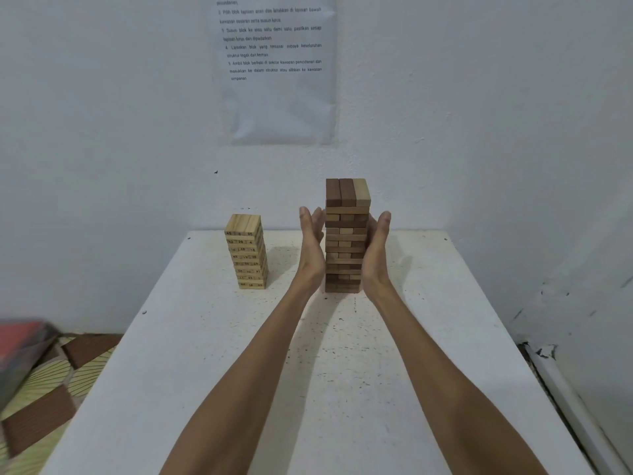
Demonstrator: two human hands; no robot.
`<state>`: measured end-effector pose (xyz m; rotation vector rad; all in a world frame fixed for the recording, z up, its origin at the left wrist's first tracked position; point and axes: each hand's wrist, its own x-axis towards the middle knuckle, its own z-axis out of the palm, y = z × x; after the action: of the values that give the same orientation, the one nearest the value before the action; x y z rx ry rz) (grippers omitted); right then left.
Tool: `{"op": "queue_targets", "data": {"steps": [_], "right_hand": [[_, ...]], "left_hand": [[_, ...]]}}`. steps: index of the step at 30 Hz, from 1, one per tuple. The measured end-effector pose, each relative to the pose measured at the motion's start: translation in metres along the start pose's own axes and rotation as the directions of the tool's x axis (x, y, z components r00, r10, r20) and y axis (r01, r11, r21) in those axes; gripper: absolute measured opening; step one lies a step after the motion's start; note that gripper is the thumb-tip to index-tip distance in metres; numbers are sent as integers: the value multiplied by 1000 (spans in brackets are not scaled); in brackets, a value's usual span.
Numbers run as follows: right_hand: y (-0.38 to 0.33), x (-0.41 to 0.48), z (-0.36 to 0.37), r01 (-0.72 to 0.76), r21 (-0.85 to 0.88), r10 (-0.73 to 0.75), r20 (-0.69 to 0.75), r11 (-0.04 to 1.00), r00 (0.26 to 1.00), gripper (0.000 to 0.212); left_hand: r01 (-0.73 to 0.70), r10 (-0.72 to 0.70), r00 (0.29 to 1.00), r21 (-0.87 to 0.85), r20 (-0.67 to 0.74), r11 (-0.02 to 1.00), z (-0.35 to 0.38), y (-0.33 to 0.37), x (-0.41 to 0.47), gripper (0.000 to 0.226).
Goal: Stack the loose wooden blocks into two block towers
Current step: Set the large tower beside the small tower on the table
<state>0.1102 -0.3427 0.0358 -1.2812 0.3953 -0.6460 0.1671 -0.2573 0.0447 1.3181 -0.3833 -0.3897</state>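
Two block towers stand at the far end of a white table (308, 371). The taller one, of dark brown blocks (346, 234), is in the middle. A shorter tower of pale numbered blocks (247, 252) stands to its left. My left hand (312, 245) lies flat with straight fingers against the brown tower's left side. My right hand (376, 248) presses flat on its right side, fingers straight. The top few layers rise above both hands. No loose blocks are in sight.
The table sits in a corner, with white walls behind and on the right. A printed sheet (277, 66) hangs on the back wall. Left of the table, a patterned floor mat (51, 389) and a blurred red object (24, 341) lie below.
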Motion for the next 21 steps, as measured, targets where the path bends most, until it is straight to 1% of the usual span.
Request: {"op": "queue_targets", "data": {"steps": [2, 4, 8, 12, 18, 19, 21], "right_hand": [[-5, -1, 4, 23, -7, -23, 18, 1000, 1000, 91], [-6, -3, 7, 30, -7, -30, 29, 1000, 999, 90], [-4, -6, 11, 15, -21, -15, -15, 1000, 1000, 88], [-4, -5, 12, 14, -25, -15, -28, 1000, 1000, 83], [-11, -8, 8, 13, -30, -12, 25, 999, 1000, 93], [-12, -9, 8, 8, -29, -8, 10, 1000, 1000, 96], [-14, -6, 6, 1, -22, -2, -32, 1000, 1000, 103]], "left_hand": [[-14, 14, 1000, 11, 15, 1000, 5, 5, -1, 106], [-37, 37, 999, 6, 37, 999, 12, 11, -6, 94], [-34, 34, 999, -30, 12, 999, 20, 11, -11, 89], [-24, 24, 1000, -26, 11, 999, 20, 10, -10, 91], [-20, 21, 999, -36, 24, 999, 16, 13, -9, 91], [-8, 9, 1000, -31, 10, 999, 14, 13, -8, 94], [10, -12, 999, -37, -37, 999, 8, 14, -3, 108]]}}
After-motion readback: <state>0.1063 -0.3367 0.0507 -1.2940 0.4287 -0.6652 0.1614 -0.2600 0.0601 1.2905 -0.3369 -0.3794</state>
